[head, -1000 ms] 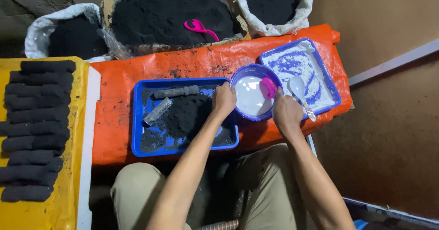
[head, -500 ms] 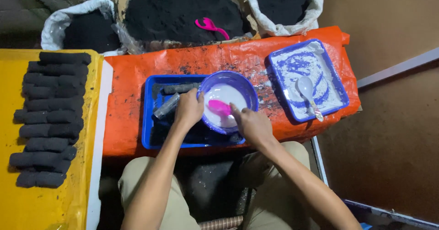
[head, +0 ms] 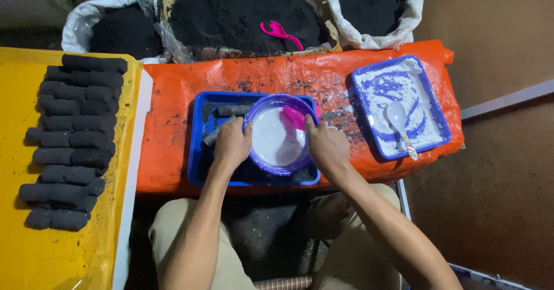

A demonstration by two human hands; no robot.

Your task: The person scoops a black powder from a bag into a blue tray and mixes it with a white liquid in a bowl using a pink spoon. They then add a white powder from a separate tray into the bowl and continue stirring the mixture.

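Both hands clasp the purple bowl [head: 278, 137] at frame centre over the blue tray [head: 199, 151]: left hand [head: 232, 144], right hand [head: 326, 146]. Many black logs [head: 72, 140] already lie stacked at left; white mix remains inside.

place: briquette workshop | signs: black powder sacks [head: 242, 13], stacked black briquettes [head: 72, 140]

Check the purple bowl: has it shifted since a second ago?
Yes. The purple bowl has moved left, away from the white-dusted tray, and now sits over the blue tray, held by the left hand and right hand.
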